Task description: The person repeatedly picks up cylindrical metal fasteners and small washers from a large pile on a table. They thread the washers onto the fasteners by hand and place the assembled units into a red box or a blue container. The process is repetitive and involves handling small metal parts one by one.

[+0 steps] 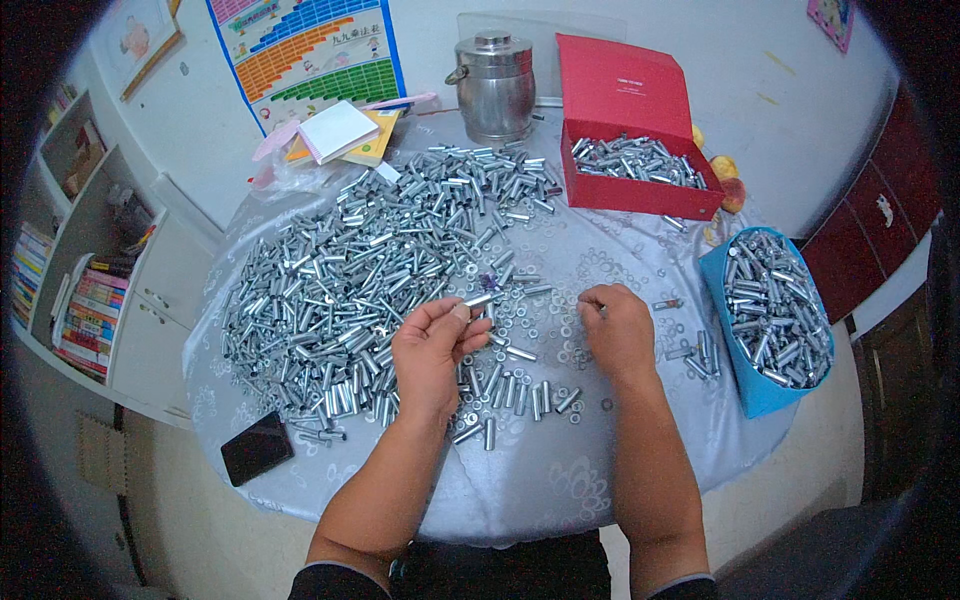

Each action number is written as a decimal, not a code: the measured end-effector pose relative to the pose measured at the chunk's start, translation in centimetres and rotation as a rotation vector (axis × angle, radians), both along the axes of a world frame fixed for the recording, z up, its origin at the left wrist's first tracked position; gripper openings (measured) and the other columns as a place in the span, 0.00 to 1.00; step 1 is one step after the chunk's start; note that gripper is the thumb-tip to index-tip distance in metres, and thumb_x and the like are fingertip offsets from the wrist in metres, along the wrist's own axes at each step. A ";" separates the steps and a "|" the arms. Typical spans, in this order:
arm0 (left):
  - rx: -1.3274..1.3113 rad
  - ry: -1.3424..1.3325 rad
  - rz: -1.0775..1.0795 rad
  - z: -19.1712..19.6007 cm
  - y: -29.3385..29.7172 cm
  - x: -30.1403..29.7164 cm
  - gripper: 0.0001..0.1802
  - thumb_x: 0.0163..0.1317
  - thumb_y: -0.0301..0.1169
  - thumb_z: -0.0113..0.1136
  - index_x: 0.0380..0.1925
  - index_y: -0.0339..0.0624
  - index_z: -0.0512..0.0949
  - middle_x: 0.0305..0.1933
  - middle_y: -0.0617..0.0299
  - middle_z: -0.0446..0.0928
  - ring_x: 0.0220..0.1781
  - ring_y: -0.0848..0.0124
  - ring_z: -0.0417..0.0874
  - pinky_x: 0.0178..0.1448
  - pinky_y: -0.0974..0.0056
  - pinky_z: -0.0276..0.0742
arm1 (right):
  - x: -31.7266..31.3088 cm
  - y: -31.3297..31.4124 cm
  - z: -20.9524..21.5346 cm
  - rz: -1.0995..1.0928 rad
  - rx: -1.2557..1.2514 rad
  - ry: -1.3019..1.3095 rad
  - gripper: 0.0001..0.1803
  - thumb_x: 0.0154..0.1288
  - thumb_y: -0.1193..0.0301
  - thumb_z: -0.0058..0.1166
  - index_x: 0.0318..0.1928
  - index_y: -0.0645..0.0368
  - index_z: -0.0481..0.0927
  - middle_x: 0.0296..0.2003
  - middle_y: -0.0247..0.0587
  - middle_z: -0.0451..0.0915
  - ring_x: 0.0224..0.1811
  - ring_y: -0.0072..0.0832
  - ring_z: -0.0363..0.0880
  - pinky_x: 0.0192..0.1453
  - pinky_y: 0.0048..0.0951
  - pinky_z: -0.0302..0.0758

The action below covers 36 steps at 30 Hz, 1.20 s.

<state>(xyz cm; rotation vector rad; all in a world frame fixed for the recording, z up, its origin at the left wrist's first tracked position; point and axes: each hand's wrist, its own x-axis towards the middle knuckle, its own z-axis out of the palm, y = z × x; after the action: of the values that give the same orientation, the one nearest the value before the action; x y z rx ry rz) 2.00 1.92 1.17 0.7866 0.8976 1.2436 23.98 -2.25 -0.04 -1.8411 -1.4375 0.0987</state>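
Note:
My left hand (432, 345) is raised a little above the round table (520, 480) and pinches a short silver metal sleeve (478, 299) between thumb and fingers. My right hand (617, 325) rests knuckles-up on the tabletop among flat metal washers (560, 300), its fingertips curled down onto them; what it grips is hidden. A big heap of silver metal sleeves (370, 270) covers the table's left and far side. A small group of the same sleeves (510, 395) lies just in front of my left hand.
A red open box (640, 195) with sleeves stands at the far right, a blue bin (750, 385) full of them at the right edge. A steel lidded pot (494, 85) and notepads (340, 130) sit at the back. A black phone (257, 447) lies near left.

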 end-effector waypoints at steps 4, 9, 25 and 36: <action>-0.020 0.021 -0.019 0.3 -0.4 0.4 0.09 0.64 0.25 0.57 0.43 0.32 0.76 0.38 0.52 0.82 0.37 0.65 0.86 0.38 0.67 0.85 | 0.7 -0.2 -0.1 0.007 -0.095 0.006 0.07 0.55 0.69 0.58 0.33 0.58 0.84 0.32 0.48 0.80 0.38 0.46 0.79 0.45 0.42 0.75; -0.001 0.047 -0.043 0.1 -0.5 0.6 0.10 0.64 0.25 0.57 0.43 0.32 0.75 0.38 0.53 0.81 0.37 0.65 0.86 0.38 0.67 0.85 | 0.4 -0.1 0.1 0.084 -0.171 0.035 0.08 0.54 0.68 0.60 0.34 0.56 0.85 0.33 0.48 0.80 0.39 0.45 0.79 0.45 0.42 0.75; -0.004 0.038 -0.069 -0.1 -0.7 0.9 0.09 0.63 0.23 0.56 0.43 0.32 0.75 0.39 0.51 0.81 0.36 0.64 0.86 0.39 0.66 0.85 | 0.6 0.5 -0.3 0.172 -0.208 -0.003 0.07 0.55 0.71 0.58 0.35 0.55 0.84 0.34 0.48 0.79 0.39 0.46 0.78 0.44 0.43 0.74; -0.008 0.042 -0.077 0.0 -0.9 1.1 0.09 0.64 0.24 0.57 0.43 0.32 0.75 0.38 0.51 0.81 0.36 0.65 0.86 0.39 0.66 0.85 | 0.9 0.6 -0.7 0.238 -0.132 0.068 0.07 0.54 0.75 0.59 0.35 0.61 0.80 0.31 0.45 0.80 0.35 0.39 0.79 0.42 0.38 0.74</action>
<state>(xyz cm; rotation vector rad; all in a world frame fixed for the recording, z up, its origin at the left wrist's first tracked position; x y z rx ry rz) 3.11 0.99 1.19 0.8359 0.8971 1.1592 24.86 -1.63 -0.73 -1.7444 -1.6298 0.3792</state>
